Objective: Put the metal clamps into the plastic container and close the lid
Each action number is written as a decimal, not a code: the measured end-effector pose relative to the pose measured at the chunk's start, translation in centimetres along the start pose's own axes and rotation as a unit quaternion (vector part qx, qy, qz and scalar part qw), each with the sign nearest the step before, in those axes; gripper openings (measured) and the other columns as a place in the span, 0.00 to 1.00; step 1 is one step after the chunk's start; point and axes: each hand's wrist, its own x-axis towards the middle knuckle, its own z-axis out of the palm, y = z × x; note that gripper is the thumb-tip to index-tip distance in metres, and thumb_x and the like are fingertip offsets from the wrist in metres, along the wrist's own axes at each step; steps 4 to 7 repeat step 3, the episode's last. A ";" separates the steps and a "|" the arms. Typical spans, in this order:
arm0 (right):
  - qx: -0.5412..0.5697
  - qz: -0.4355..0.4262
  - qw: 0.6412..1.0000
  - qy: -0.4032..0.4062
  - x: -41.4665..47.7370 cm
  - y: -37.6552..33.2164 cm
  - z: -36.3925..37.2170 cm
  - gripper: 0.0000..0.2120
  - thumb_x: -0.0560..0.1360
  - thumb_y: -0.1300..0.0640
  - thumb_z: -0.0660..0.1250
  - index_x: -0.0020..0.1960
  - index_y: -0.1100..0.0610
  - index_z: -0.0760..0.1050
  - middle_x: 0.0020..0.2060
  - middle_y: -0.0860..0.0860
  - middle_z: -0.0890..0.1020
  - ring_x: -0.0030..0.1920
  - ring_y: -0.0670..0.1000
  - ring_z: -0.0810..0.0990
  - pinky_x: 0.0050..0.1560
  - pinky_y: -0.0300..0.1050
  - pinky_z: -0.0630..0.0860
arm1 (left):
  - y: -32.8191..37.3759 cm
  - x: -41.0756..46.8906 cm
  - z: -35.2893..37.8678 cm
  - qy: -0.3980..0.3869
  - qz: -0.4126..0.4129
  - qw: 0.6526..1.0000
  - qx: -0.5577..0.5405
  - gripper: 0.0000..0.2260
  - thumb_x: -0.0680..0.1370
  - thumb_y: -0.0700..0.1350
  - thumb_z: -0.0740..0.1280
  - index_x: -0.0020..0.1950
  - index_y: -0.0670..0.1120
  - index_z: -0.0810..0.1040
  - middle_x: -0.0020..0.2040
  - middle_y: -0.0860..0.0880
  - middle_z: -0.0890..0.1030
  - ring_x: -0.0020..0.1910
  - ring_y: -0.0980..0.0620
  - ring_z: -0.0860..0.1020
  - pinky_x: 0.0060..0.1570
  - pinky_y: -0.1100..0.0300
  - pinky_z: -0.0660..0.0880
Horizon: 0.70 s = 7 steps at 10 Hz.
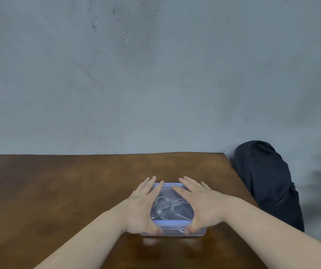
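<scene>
Container [194,233]: we see clear plastic, rectangular, long axis left-right.
Lid [172,222]: blue-rimmed, translucent, on top.
Clamps [163,207]: coiled shiny wire, inside.
Left hand [143,208], right hand [200,206]: we press both flat, fingers spread, on lid.

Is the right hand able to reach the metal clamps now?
Probably not directly. The clamps lie inside the container, and the clear lid covers them. The right hand and left hand rest flat on that lid.

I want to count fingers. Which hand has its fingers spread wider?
The right hand: its fingers fan apart on the lid; the left hand keeps them closer.
</scene>
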 end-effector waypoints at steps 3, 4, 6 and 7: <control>0.158 0.007 0.983 0.093 -3.2 0.5 -2.9 0.35 0.79 0.32 0.56 0.81 0.45 0.56 0.82 0.46 0.55 0.81 0.47 0.47 0.80 0.53 0.46 | 0.1 -1.0 -4.1 0.038 -0.005 0.988 -0.151 0.35 0.79 0.68 0.60 0.82 0.54 0.58 0.82 0.54 0.57 0.82 0.54 0.51 0.78 0.55 0.52; 0.158 0.007 0.983 0.093 -3.2 0.5 -2.9 0.35 0.79 0.32 0.56 0.81 0.45 0.56 0.82 0.46 0.55 0.81 0.47 0.47 0.80 0.53 0.46 | 0.1 -1.0 -4.1 0.038 -0.005 0.988 -0.151 0.35 0.79 0.68 0.60 0.82 0.54 0.58 0.82 0.54 0.57 0.82 0.54 0.51 0.78 0.55 0.52; 0.158 0.007 0.983 0.093 -3.2 0.5 -2.9 0.35 0.79 0.32 0.56 0.81 0.45 0.56 0.82 0.46 0.55 0.81 0.47 0.47 0.80 0.53 0.46 | 0.1 -1.0 -4.1 0.038 -0.005 0.988 -0.151 0.35 0.79 0.68 0.60 0.82 0.54 0.58 0.82 0.54 0.57 0.82 0.54 0.51 0.78 0.55 0.52; 0.158 0.007 0.983 0.093 -3.2 0.5 -2.9 0.35 0.79 0.32 0.56 0.81 0.45 0.56 0.82 0.46 0.55 0.81 0.47 0.47 0.80 0.53 0.46 | 0.1 -1.0 -4.1 0.038 -0.005 0.988 -0.151 0.35 0.79 0.68 0.60 0.82 0.54 0.58 0.82 0.54 0.57 0.82 0.54 0.51 0.78 0.55 0.52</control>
